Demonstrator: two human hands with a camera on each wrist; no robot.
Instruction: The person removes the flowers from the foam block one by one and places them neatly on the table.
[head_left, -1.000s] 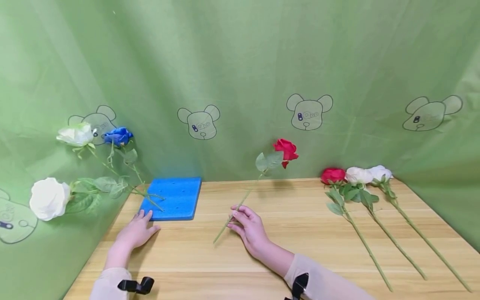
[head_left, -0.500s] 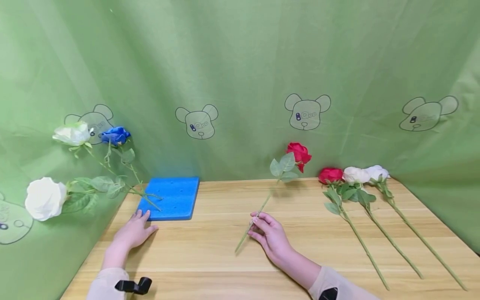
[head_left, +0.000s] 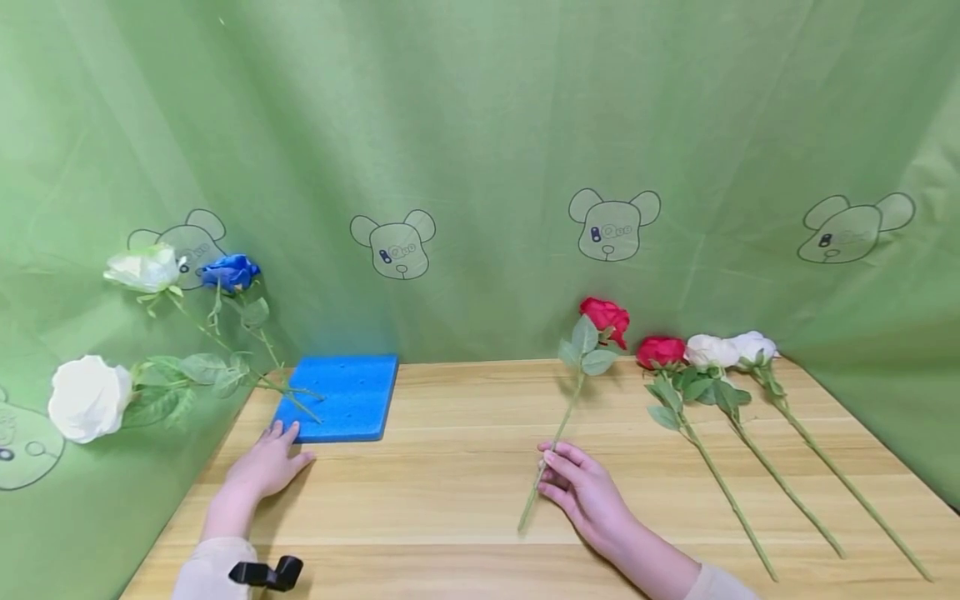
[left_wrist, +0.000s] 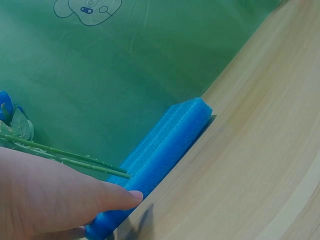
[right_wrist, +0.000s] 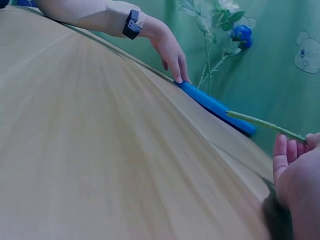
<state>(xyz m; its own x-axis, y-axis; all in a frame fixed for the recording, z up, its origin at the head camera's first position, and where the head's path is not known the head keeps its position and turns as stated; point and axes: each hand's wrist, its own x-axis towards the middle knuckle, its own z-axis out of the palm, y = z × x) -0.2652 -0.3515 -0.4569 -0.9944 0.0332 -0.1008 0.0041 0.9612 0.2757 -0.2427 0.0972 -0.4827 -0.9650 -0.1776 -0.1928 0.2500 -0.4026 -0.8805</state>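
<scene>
My right hand (head_left: 588,500) pinches the lower stem of a red rose (head_left: 606,321) between thumb and fingers. The bloom tilts up and away, and in the right wrist view the stem's cut end (right_wrist: 242,116) points out over the table. My left hand (head_left: 262,471) rests with extended fingers at the near left corner of a blue foam pad (head_left: 363,408); its thumb (left_wrist: 127,199) lies along the pad's edge in the left wrist view. Stems of a blue rose (head_left: 231,272), a large white rose (head_left: 92,398) and a paler white rose (head_left: 146,268) stand in the pad, leaning left.
Another red rose (head_left: 662,352) and two white roses, one in the middle (head_left: 711,352) and one rightmost (head_left: 753,347), lie on the wooden table (head_left: 450,508) at the right, stems toward me. A green curtain (head_left: 495,125) hangs behind the table and along its sides.
My right hand has moved right and nearer to me, carrying the red rose, whose stem now stands steeper. The left hand stays on the blue foam pad.
</scene>
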